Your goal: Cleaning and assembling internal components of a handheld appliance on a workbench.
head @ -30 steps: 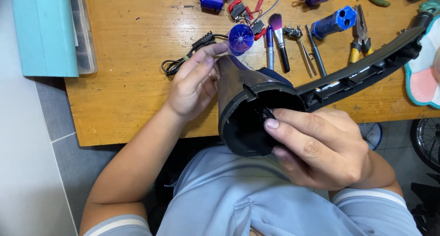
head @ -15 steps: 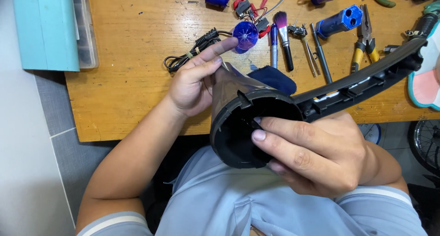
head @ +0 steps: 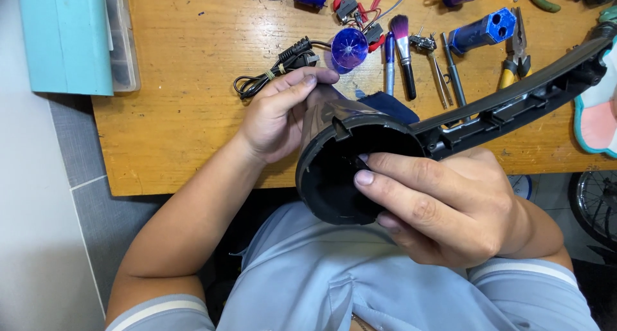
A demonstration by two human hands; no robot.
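I hold a black plastic hair-dryer housing (head: 334, 177) over my lap, its round open end facing me and its long handle (head: 514, 103) running up to the right. My left hand (head: 279, 112) wraps the barrel from the left, fingers across its top. My right hand (head: 437, 205) cups the rim from below, with its index and middle fingers reaching into the opening.
On the wooden table (head: 186, 112) lie a coiled black cable (head: 273, 74), a blue fan impeller (head: 349, 48), a brush (head: 403, 48), tweezers (head: 439, 80), a blue part (head: 482, 29), pliers (head: 517, 58) and small motors. A teal box (head: 67, 35) stands at the left edge.
The housing has tilted a little, its open end now facing me more squarely. My right fingers have slid further into the opening. My left hand keeps its hold.
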